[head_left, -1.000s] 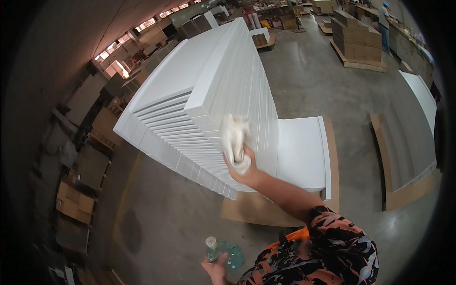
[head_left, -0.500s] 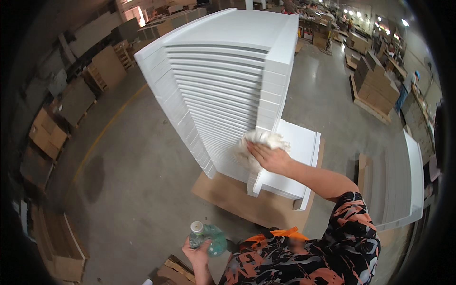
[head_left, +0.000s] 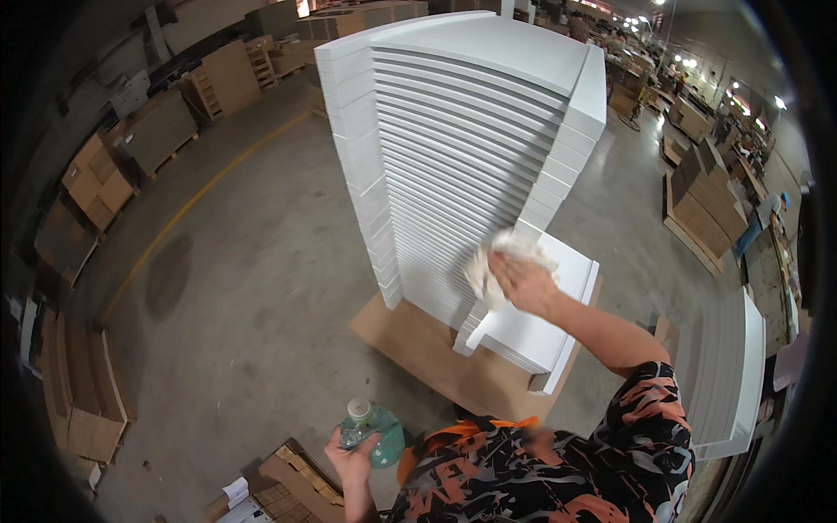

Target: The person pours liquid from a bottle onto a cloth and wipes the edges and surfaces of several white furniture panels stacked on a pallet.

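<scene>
My right hand (head_left: 528, 288) is closed on a white cloth (head_left: 479, 272), blurred by motion. It presses the cloth to the right front edge of a tall stack of white panels (head_left: 466, 161), whose thick ends show at both sides with narrow gaps between the layers. A lower stack of white panels (head_left: 571, 272) sits just right of that edge, partly behind my right forearm. Lower down, my left hand (head_left: 350, 460) grips a clear bottle (head_left: 389, 438) with a white cap and blue-green liquid, held away from the stack.
Brown board (head_left: 410, 349) lies under the stacks. A wooden pallet (head_left: 305, 475) with cardboard is at lower left. More white panels (head_left: 728, 375) stand at the right. Brown stacks (head_left: 706, 205) and a person in a blue cap (head_left: 765, 220) are farther right; boxes (head_left: 98, 181) line the left.
The view has turned, so the tall stack appears farther right. My right hand and cloth have shifted slightly along its right edge. My left hand still grips the bottle.
</scene>
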Motion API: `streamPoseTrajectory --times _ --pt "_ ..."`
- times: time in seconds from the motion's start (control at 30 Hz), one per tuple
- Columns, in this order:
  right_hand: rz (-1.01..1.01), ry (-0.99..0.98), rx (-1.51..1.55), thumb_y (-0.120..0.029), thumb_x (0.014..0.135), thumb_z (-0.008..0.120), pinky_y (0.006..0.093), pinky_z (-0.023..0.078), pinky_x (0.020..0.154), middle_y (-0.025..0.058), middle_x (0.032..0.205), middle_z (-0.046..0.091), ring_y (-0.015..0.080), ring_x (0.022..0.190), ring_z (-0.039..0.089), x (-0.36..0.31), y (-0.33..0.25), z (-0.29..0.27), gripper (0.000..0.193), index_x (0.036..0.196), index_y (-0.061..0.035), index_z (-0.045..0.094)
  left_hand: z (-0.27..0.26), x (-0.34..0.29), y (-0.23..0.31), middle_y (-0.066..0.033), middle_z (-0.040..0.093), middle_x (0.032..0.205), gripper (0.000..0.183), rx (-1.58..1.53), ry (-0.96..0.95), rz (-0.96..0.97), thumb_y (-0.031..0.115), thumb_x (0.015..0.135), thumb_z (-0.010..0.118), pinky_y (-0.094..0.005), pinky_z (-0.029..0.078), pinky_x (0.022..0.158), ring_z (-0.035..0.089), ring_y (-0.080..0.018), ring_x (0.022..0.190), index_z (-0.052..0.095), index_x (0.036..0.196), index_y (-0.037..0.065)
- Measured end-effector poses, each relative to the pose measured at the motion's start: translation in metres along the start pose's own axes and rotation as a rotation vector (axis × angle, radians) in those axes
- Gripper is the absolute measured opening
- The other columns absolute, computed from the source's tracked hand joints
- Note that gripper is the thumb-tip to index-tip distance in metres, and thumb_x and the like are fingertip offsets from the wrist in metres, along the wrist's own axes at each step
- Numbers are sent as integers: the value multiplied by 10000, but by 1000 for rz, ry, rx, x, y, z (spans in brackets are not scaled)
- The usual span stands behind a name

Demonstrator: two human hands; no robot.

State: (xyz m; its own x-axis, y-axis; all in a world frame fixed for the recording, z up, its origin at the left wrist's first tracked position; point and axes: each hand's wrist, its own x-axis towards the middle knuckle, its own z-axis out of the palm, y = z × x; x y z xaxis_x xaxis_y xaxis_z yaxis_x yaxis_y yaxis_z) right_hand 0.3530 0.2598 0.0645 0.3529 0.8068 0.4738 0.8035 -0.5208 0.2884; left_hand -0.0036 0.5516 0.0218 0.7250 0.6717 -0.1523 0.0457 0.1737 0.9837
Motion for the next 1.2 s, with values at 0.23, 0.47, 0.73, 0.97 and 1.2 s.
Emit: streamPoseTrajectory --times 0.23,0.47,0.73,0.97,1.2 --pt "25 267 -335 -187 796 603 485 488 792 162 1069 626 334 943 617 93 45 -104 385 1144 -25 633 9 3 18 -42 701 836 276 8 5 -15 -84 659 753 -274 513 731 628 -105 760 675 914 -8" --pt "-22 63 -97 -106 820 571 405 467 1005 197 1236 628 331 1168 597 6 4 6 485 1286 30 562 18 3 16 -38 702 834 297 71 -61 31 -106 647 747 -269 514 722 627 -104 746 672 921 -17" --pt "973 -587 922 -157 812 611 423 514 813 168 1025 685 298 922 652 -130 -110 123 390 1162 14 629 -14 -20 23 -51 709 854 311 -42 22 29 -120 639 740 -279 525 725 643 -112 776 676 926 -22" --pt "1785 -198 1746 -170 817 631 381 509 772 156 919 681 261 861 646 -123 -229 102 311 1014 70 653 -37 -34 29 -55 710 867 316 -6 165 -54 -124 635 726 -291 526 753 649 -122 792 673 931 -30" --pt "1692 -425 2555 -160 898 592 371 432 1018 122 1243 587 266 1172 552 -22 -316 95 444 1297 12 497 -101 -23 38 -104 700 979 349 168 -10 -112 -72 746 712 -299 531 745 648 -165 836 651 1086 -25"
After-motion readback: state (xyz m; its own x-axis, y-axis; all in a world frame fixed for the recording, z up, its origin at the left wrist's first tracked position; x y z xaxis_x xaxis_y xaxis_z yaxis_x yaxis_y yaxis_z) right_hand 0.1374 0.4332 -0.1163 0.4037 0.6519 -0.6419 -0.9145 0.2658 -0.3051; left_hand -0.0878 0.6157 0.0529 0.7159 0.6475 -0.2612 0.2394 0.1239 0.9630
